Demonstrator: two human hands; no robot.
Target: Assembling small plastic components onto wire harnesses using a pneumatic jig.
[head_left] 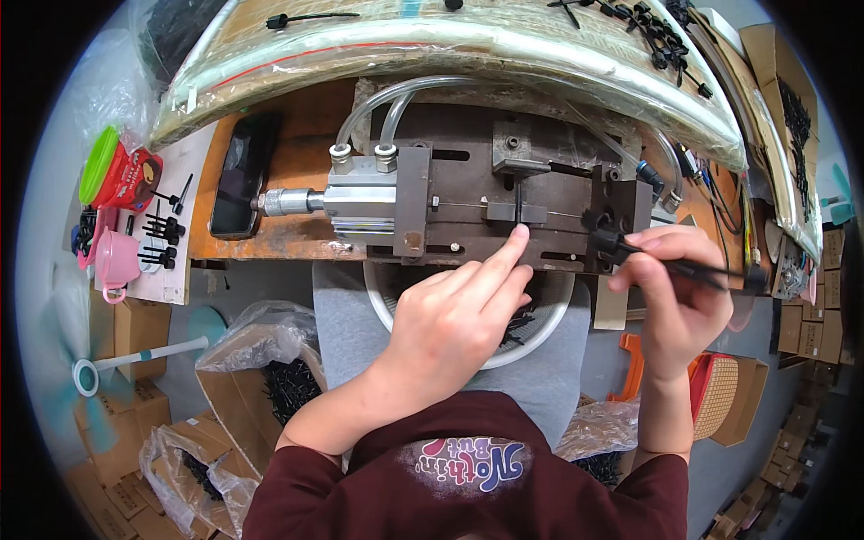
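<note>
My left hand (454, 319) reaches over the machine with its fingers stretched out. Its index fingertip touches the lower end of a thin black rod (518, 200), which stands across a small metal block in the middle of the fixture (468, 193). Off to the right, my right hand (679, 297) pinches black plastic stems with knobbed ends (612, 241) between thumb and fingers, held beside the fixture's right bracket. How many stems it holds I cannot tell. On my lap, partly covered by my left hand, a white-rimmed tub (540, 333) contains black pieces.
A pneumatic cylinder (360, 202) with clear hoses sits left of the fixture, beside a phone (243, 175). Black stems lie on the plastic-covered shelf (450, 67) behind. A pink cup (117, 259) stands at left. Boxes of black parts (292, 387) surround me.
</note>
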